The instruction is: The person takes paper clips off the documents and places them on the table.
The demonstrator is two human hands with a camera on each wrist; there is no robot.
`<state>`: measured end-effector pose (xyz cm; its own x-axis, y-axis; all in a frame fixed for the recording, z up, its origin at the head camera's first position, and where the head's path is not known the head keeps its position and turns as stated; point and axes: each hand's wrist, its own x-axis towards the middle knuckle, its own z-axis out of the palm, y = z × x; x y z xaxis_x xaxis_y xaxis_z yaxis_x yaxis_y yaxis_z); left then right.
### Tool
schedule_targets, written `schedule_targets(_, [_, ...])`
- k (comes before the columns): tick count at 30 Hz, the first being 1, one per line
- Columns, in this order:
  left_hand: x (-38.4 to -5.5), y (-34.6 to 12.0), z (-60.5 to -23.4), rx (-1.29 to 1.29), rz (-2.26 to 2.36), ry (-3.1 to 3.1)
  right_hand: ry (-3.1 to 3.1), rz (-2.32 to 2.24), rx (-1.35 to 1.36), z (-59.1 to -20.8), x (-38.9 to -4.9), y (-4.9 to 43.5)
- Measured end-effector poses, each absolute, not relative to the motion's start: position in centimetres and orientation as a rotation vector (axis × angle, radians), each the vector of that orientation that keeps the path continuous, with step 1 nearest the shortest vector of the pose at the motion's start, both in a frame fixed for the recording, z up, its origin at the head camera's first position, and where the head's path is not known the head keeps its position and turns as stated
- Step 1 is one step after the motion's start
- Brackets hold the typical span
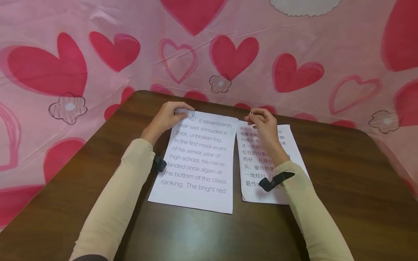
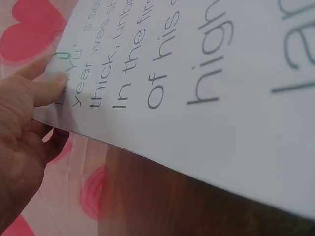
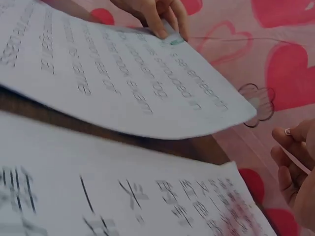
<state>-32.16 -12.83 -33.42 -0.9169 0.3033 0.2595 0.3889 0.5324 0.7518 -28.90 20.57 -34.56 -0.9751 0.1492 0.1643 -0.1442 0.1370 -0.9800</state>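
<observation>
My left hand [image 1: 168,117] pinches the top left corner of a stack of paper printed in large English text [image 1: 199,163], thumb on the front and fingers behind. A green paper clip [image 2: 63,56] sits on the top edge beside the thumb. In the right wrist view, these sheets are tilted up off the table. My right hand [image 1: 266,127] is above a second stack of paper with Chinese text [image 1: 256,195], covering part of its print. Between its thumb and forefinger it pinches a small pale paper clip [image 3: 288,132], mostly hidden by the fingertips.
Both stacks are over a dark brown wooden table [image 1: 183,235], the English one left of the Chinese one. Behind the table's back edge hangs a pink cloth [image 1: 143,21] printed with red hearts. A black strap with a small camera [image 1: 267,184] is on the right wrist.
</observation>
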Motion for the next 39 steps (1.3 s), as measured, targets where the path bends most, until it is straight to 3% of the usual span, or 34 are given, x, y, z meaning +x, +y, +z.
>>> schedule_targets(23, [-32.2, -12.7, -33.4, -0.544, -1.337, -2.667, -2.371, 1.594, -0.215, -33.7, -26.6, 31.7])
schedule_targets(39, [-32.5, -12.2, -33.5, -0.511, -1.331, -2.667, -2.832, 1.021, -0.401, -35.3, -24.9, 38.0])
